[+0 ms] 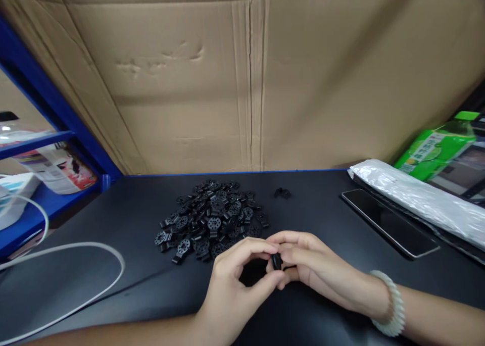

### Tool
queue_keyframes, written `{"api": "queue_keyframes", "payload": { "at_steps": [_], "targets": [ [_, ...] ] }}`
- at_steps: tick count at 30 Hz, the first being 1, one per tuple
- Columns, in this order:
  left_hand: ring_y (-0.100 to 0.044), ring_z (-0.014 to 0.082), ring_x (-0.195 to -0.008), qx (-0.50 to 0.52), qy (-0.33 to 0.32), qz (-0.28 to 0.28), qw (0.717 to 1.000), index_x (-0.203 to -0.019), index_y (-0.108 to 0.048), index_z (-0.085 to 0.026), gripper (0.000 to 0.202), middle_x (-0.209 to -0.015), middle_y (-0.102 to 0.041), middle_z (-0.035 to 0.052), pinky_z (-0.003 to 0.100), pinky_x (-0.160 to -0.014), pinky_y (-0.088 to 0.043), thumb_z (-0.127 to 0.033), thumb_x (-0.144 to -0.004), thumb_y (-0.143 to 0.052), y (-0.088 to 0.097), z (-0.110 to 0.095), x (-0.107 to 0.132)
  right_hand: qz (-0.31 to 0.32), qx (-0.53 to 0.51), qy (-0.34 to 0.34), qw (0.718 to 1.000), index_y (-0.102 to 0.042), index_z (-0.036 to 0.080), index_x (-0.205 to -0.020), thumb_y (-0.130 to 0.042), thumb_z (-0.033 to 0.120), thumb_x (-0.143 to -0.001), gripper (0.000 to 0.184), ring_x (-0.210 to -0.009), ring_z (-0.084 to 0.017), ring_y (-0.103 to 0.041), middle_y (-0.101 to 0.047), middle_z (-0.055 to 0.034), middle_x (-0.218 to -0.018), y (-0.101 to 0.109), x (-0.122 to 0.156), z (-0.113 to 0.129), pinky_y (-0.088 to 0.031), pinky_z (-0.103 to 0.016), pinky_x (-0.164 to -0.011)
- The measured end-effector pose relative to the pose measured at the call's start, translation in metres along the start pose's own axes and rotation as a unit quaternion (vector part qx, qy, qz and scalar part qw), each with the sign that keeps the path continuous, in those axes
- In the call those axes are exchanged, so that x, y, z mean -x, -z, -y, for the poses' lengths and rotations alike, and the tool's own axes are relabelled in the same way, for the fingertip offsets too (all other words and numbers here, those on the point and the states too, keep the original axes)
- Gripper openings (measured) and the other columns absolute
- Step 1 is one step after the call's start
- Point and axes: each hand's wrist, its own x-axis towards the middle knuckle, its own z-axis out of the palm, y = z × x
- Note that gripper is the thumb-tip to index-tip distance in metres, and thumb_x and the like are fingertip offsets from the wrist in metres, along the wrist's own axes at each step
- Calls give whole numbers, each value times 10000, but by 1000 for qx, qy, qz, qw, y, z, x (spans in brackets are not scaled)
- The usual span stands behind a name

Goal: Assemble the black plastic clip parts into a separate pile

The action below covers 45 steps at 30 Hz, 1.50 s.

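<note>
My left hand (235, 280) and my right hand (306, 265) meet just above the black table (113, 219), fingertips pinched together on one small black plastic part (277, 261). A pile of several black round slotted plastic parts (212, 219) lies just beyond my hands. One separate black part (282, 193) lies alone to the right of the pile. A white bead bracelet (390, 305) sits on my right wrist.
A dark phone (390, 222) lies flat on the right, beside a long silver-wrapped package (417, 199) and a green packet (435, 149). A white cable (76, 265) loops at the left. A cardboard wall (242, 83) stands behind; blue shelving (45, 103) is at left.
</note>
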Motion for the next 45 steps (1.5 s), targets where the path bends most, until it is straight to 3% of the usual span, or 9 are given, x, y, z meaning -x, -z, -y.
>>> {"api": "queue_keyframes", "payload": {
  "at_steps": [4, 11, 15, 20, 28, 32, 35, 40, 45],
  "targets": [
    [-632, 130, -725, -13, -18, 26, 999, -977, -726, -228, 313, -875, -720, 7, 220, -704, -528, -45, -723, -736, 0, 1, -3, 69, 22, -9, 997, -550, 175, -1178, -586, 92, -746, 442, -905, -172, -626, -655, -62, -953, 2, 1, 6, -485, -333, -817],
    [-587, 130, -619, -16, -11, 40, 999, -922, -762, -218, 258, -885, -736, 40, 229, -605, -517, -79, -705, -754, -3, 3, -5, 113, 99, -10, 989, -570, 184, -1150, -493, 15, -645, 538, -975, -172, -590, -631, -44, -984, 4, -6, 6, -453, -286, -799],
    [-556, 115, -565, -33, 22, 47, 998, -899, -769, -214, 256, -840, -726, 40, 225, -565, -501, -61, -696, -739, -4, 2, -5, 114, 153, -12, 982, -569, 182, -1107, -456, 4, -643, 510, -931, -164, -589, -609, -35, -975, 4, -7, 6, -467, -295, -793],
    [-566, 121, -593, -26, -1, 73, 997, -901, -772, -219, 324, -841, -716, 38, 212, -545, -486, 0, -671, -706, -6, -1, -6, 132, 265, -3, 955, -564, 203, -1100, -402, 2, -660, 510, -1008, -171, -566, -593, -28, -1020, -2, -3, 17, -456, -333, -892],
    [-565, 107, -571, -27, -36, 96, 994, -883, -765, -218, 323, -775, -687, 22, 200, -547, -497, 15, -687, -656, -5, -4, -9, 140, 319, -4, 937, -516, 209, -983, -398, 26, -699, 357, -899, -171, -548, -530, -30, -943, -10, 4, 27, -500, -316, -767],
    [-590, 111, -548, -28, -28, 66, 997, -841, -753, -184, 275, -738, -684, 31, 208, -533, -524, 2, -685, -624, -6, -1, -9, 110, 273, -14, 956, -503, 206, -924, -401, 17, -669, 334, -703, -126, -530, -525, 2, -845, -6, 3, 17, -474, -263, -644],
    [-656, 143, -627, 10, 26, 45, 999, -837, -734, -163, 235, -780, -689, 52, 226, -559, -573, -23, -709, -596, -6, 3, -8, 93, 203, -51, 973, -505, 184, -920, -405, 4, -614, 369, -593, -90, -511, -525, 36, -722, -1, 0, 10, -432, -234, -596],
    [-683, 191, -835, 71, 78, 37, 994, -865, -704, -152, 209, -901, -685, 70, 307, -727, -613, -37, -739, -584, -6, 3, -9, 86, 39, -97, 991, -531, 167, -1034, -451, 9, -549, 516, -597, -87, -571, -588, 28, -738, 6, -5, 10, -434, -226, -586],
    [-666, 166, -763, 45, 47, 27, 997, -854, -700, -150, 208, -882, -681, 65, 268, -660, -594, -23, -722, -601, -5, 2, -9, 102, 7, -74, 992, -592, 143, -1037, -463, -23, -548, 532, -691, -117, -624, -622, -18, -824, 9, -4, 15, -474, -237, -629]
  ]
}}
